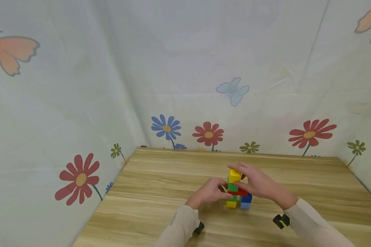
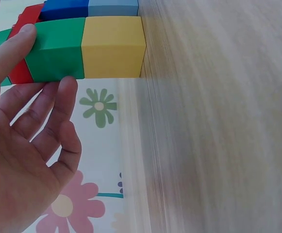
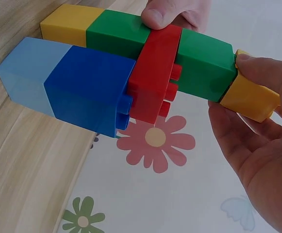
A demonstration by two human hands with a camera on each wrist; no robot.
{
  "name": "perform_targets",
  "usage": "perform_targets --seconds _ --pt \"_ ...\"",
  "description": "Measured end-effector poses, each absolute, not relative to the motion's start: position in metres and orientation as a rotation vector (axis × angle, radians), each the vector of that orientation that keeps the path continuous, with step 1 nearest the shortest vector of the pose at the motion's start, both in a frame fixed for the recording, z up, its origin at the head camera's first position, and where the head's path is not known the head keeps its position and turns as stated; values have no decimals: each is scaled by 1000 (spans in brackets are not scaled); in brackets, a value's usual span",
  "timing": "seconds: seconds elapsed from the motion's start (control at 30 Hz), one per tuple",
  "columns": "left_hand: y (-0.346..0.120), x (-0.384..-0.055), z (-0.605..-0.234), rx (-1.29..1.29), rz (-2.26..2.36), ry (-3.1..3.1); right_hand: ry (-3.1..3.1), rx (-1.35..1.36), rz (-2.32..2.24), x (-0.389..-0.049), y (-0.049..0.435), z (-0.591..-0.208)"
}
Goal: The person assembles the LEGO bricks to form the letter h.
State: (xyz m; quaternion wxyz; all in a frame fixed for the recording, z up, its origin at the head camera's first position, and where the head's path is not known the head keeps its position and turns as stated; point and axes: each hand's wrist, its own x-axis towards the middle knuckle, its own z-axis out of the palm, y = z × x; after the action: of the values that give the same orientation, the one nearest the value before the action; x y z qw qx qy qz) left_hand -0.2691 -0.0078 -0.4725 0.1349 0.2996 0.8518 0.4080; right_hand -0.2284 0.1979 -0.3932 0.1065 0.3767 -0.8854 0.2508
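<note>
Left hand: my left hand comes in low from the left, palm turned toward the block tower, fingers mostly straight. A fingertip presses on the red block and the green blocks beside it; the other fingers lie loose under the stack.

Right hand: my right hand reaches in from the right, higher up, wrist raised off the counter. Thumb and fingers pinch the top yellow block, which sits tilted on the tower's top.

Tower position: it stands upright on the counter between my two hands, near the counter's middle, touching both.

Tower make-up: one column has a yellow block at the bottom with green blocks above; just beside it a light blue block carries a dark blue block. The red block lies across both columns.

Top block: its yellow corner meets the upper green block at an angle, not seated flat.

Surroundings: a pale cloth with printed flowers and butterflies hangs round the counter.
</note>
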Motion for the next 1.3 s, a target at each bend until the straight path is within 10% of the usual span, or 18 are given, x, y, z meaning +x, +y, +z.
perform_targets --seconds 1.3 --pt "-7 -266 -468 844 1188 2454 -2665 1115 690 -229 198 -387"
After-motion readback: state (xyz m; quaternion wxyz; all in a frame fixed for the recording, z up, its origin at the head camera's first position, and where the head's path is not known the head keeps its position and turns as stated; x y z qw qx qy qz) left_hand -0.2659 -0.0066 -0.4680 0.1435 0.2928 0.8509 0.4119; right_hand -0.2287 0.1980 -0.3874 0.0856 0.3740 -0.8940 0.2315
